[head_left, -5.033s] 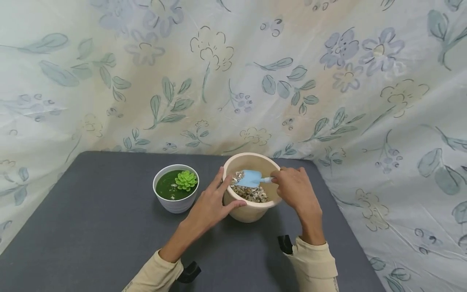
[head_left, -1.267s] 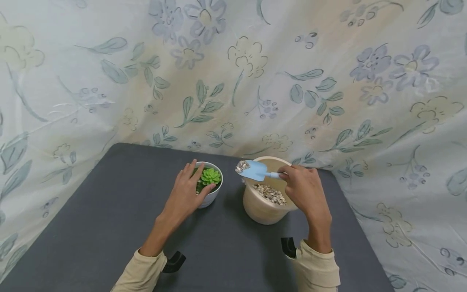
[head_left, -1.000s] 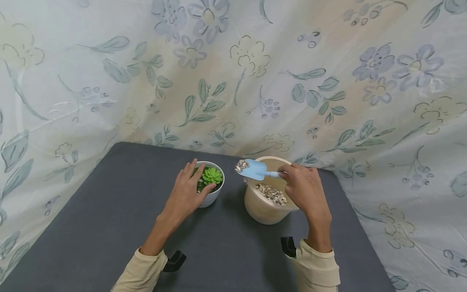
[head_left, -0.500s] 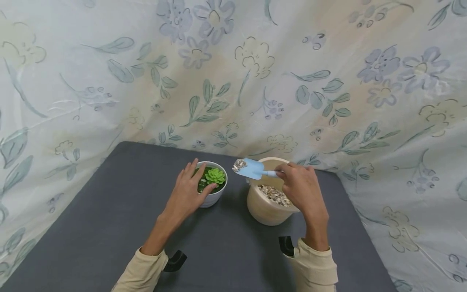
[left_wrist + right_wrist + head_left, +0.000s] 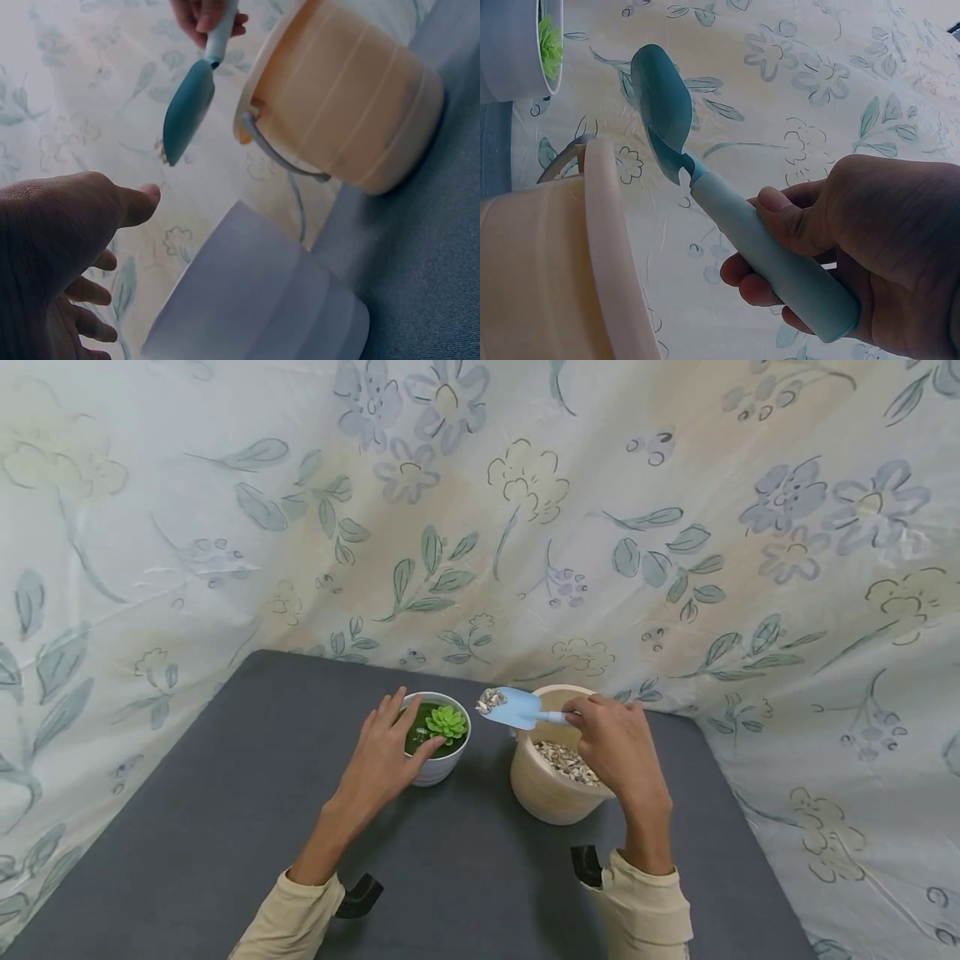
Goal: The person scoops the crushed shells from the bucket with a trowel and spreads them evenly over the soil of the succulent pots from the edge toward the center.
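My right hand grips the handle of a light blue trowel, its blade bearing a small heap of pebbles at the tip. The trowel is raised above the left rim of a cream bucket, which has more pebbles inside. Fingers spread, my left hand hovers over the left side of a white pot. Inside that pot, a bright green succulent stands on a dark green surface. In the left wrist view, the left fingers hold nothing and are apart from the pot's wall.
A dark grey cloth covers the table under both containers. Behind it hangs a floral curtain. The bucket's grey handle hangs down on the side facing the white pot.
The trowel came up out of the bucket with pebbles and has edged left toward the pot. My left hand left the bucket's rim for the white pot and now stays there.
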{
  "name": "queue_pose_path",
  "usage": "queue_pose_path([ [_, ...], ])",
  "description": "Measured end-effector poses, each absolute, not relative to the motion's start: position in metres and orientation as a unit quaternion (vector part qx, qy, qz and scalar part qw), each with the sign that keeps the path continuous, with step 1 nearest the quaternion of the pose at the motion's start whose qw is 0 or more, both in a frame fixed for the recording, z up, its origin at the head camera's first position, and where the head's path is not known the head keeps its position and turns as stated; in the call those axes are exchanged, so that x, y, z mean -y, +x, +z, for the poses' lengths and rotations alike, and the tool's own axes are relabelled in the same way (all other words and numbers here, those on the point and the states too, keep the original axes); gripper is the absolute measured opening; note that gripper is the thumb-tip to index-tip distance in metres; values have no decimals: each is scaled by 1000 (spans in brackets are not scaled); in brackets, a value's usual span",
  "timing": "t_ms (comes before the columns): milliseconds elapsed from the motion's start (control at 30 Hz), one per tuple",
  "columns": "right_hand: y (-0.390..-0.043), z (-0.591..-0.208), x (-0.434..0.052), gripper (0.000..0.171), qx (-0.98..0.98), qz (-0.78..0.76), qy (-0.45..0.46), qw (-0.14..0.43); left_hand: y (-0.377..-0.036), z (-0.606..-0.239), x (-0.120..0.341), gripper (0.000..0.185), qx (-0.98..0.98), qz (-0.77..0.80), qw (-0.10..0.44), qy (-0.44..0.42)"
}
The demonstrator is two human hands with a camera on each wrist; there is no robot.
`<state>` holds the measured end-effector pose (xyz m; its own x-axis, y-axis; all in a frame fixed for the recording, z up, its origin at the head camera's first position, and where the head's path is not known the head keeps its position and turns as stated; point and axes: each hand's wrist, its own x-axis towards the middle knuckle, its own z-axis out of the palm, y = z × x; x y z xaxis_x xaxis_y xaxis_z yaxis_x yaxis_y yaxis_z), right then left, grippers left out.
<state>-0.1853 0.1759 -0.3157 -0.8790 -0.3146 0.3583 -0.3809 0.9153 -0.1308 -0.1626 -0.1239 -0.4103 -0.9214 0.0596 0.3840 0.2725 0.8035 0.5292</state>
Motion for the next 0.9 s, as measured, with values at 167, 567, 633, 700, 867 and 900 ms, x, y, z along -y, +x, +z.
queue_pose_path([
  [167,-187,-316,-171,16,964,100,188,161,-162,-412,127,77,933,-299,182,-88],
  [567,-191,-317,-156,15,959,92,213,163,-160,-415,135,76,931,-305,181,-88],
  [633,-192,-318,-154,15,958,89,215,165,-160,-416,136,76,931,-305,181,-85],
  [700,-192,-318,-151,15,958,90,216,164,-159,-418,138,76,932,-303,181,-82],
  [867,-196,-318,-143,15,959,86,223,153,-159,-423,141,77,935,-302,172,-75],
  [900,-197,-318,-141,15,959,83,226,152,-159,-423,141,77,934,-304,170,-75],
])
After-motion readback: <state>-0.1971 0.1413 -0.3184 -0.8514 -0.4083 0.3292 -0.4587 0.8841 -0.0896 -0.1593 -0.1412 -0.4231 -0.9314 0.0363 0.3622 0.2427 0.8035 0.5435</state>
